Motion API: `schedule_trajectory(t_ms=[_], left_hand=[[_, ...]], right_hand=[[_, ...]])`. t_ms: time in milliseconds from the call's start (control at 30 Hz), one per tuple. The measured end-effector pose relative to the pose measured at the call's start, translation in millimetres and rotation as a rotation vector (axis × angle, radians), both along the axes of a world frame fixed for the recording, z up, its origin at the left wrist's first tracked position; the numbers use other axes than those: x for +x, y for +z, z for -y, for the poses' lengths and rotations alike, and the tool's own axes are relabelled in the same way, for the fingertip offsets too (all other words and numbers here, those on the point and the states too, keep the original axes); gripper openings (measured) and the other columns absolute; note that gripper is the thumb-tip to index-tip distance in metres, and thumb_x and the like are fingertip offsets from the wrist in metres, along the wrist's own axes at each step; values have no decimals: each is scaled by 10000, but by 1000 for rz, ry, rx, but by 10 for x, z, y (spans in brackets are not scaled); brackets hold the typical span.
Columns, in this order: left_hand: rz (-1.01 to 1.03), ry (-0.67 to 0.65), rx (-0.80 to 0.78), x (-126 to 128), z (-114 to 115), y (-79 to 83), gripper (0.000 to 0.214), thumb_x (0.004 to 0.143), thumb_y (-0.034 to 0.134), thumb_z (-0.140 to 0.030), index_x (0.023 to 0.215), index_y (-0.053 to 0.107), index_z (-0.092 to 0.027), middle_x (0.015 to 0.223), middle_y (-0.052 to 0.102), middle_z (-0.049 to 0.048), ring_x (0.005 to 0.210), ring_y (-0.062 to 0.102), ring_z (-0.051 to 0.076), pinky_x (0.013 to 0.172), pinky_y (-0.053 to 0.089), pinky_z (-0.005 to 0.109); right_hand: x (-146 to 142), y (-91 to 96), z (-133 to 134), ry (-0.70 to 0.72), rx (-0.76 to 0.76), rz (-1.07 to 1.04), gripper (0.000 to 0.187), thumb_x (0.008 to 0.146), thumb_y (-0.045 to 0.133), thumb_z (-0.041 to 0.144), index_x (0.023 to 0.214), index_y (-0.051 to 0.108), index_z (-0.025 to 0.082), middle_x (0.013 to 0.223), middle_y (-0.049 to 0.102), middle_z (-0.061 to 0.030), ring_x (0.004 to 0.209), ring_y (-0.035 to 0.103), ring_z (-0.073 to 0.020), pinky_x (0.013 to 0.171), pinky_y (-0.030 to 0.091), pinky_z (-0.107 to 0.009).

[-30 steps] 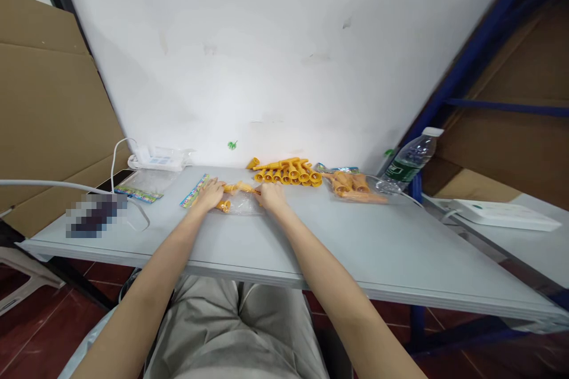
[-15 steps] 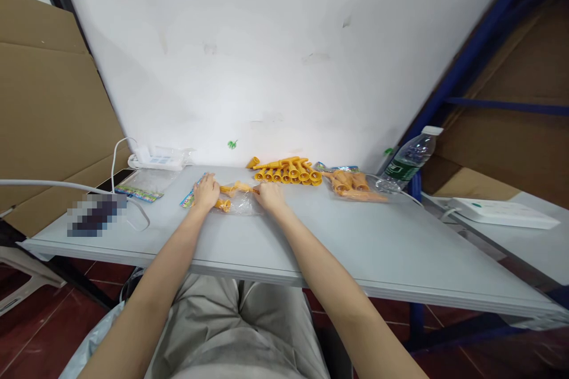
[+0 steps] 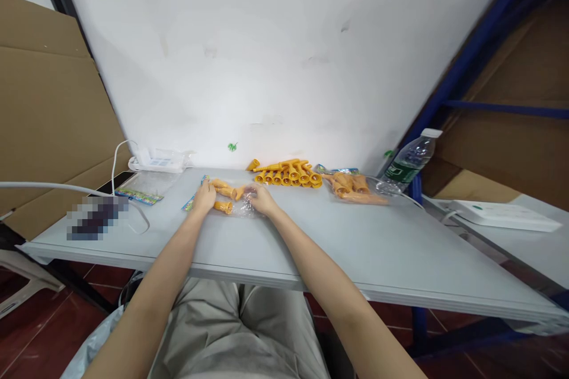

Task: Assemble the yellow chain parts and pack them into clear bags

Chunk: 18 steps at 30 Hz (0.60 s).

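A clear plastic bag (image 3: 242, 208) with a colourful printed header lies flat on the table, with several yellow-orange toy horns (image 3: 223, 207) inside. My left hand (image 3: 205, 196) is closed on the bag's header end, its fingers bent over the film. At the bag's other end my right hand (image 3: 264, 199) has its fingers curled on the plastic, right beside the narrow part of one toy horn (image 3: 240, 192). Whether those fingertips also grip this horn is hard to see. Behind my right hand lies a stacked pile of loose toy horns (image 3: 291, 173), bells facing me.
To the right is a filled bag of horns (image 3: 354, 188), with a water bottle (image 3: 409, 160) leaning beside it. An empty header bag (image 3: 144, 185), a white power strip (image 3: 162, 160) and cables are at left. Another power strip (image 3: 507, 214) sits far right. A wall closes the table's back.
My right hand has shifted slightly left and its fist has loosened, with fingers now visible on the bag. My left fingers, earlier spread flat, have drawn in. More of the horns shows between the hands.
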<state>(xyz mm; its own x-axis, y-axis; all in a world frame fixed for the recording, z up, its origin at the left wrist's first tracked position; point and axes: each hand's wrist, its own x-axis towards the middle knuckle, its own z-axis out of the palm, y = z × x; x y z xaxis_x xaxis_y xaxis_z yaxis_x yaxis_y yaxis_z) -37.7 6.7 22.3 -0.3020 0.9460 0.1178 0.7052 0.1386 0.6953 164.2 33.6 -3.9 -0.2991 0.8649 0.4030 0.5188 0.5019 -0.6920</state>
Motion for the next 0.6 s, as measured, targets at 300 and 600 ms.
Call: schedule_trajectory(t_ms=[300, 600], left_hand=[[-148, -147, 274, -18, -54, -97, 374, 808, 398, -88, 1034, 689, -157, 1195, 677, 92, 1166, 595, 214, 1076, 417, 363], [-350, -147, 126, -48, -26, -98, 393, 835, 420, -134, 1080, 726, -166, 1295, 635, 77, 1260, 534, 196, 1150, 303, 320]], right_hand=[[26, 5, 4, 122, -3, 154, 357, 814, 532, 91, 1126, 696, 151, 1322, 610, -115, 1250, 551, -263, 1069, 405, -424], [-74, 310, -143, 139, 57, 532, 427, 792, 519, 23, 1160, 681, 166, 1292, 634, -103, 1201, 584, -222, 1004, 436, -329]])
